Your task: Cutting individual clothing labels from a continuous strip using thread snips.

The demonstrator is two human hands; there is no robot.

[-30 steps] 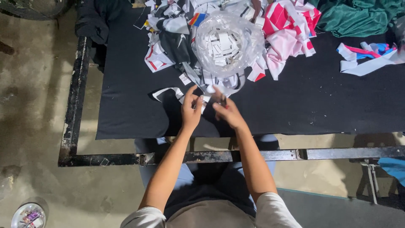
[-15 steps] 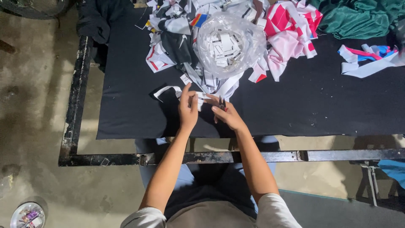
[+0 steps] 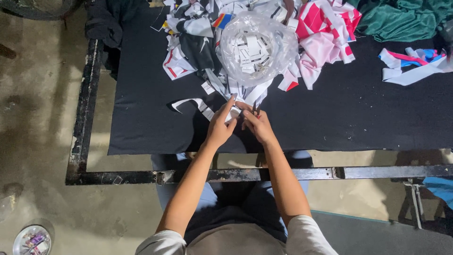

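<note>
My left hand (image 3: 218, 126) and my right hand (image 3: 257, 125) meet over the front part of the black cloth-covered table (image 3: 141, 123). The fingers of my left hand pinch the end of a white label strip (image 3: 198, 104) that trails off to the left across the cloth. In my right hand is a small dark tool (image 3: 255, 109) that looks like thread snips, its tip against the strip. Just beyond both hands stands a clear plastic bag (image 3: 257, 47) filled with several small white labels.
Fabric scraps are heaped at the back of the table: black and white pieces (image 3: 193, 42), pink and red pieces (image 3: 325, 33), green cloth (image 3: 401, 19) and white and blue strips (image 3: 415, 66). A rusty metal frame (image 3: 82, 118) borders the table. A round tin (image 3: 32, 238) lies on the floor.
Both hands have drawn closer together and shifted slightly toward the bag, with the label strip now gathered between them.
</note>
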